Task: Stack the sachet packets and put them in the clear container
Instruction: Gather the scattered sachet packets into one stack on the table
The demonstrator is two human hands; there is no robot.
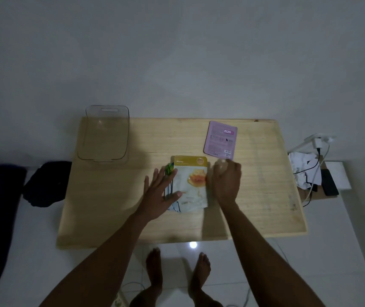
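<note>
Tabletop (254, 196): left hand (161, 196) flat, pressing sachet stack (191, 185).

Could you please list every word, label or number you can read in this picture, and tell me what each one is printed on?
"Honey": on the yellow band at the top of the honey sachet, the top one of the stack.
Pink sachet: a pink label, small icons, a barcode and a QR code show, but all are too small and blurred to read.
Green-edged sachet under the left hand: its print is mostly hidden, unreadable.
Clear container: no text visible.
</note>
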